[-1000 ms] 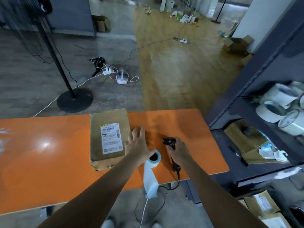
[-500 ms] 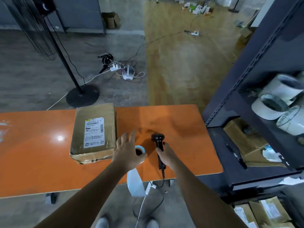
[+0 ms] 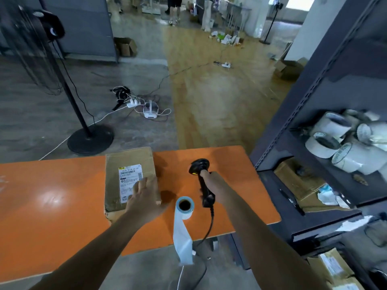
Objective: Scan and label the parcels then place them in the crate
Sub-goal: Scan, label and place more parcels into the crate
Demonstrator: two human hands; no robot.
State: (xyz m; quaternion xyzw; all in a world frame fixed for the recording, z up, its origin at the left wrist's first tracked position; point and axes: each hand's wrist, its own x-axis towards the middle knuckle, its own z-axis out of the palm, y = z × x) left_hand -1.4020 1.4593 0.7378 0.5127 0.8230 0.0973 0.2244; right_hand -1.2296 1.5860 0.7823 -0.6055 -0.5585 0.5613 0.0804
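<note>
Fingers (image 3: 139,186) of the left hand (image 3: 144,200) lie straight, slightly spread, on the parcel (image 3: 127,160); the right hand (image 3: 215,181) curls its fingers round the scanner (image 3: 203,186).

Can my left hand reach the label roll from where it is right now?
Probably yes. The left hand rests on the parcel just beside the label roll, with only bare orange table between them; the right hand holds the scanner on the roll's other side.

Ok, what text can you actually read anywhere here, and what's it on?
"MADE IN CH", cut off: on a white tape roll on the shelf.
Shipping label on the parcel: barcode and print, too blurred to read.
Scanner, label roll: no legible text.
</note>
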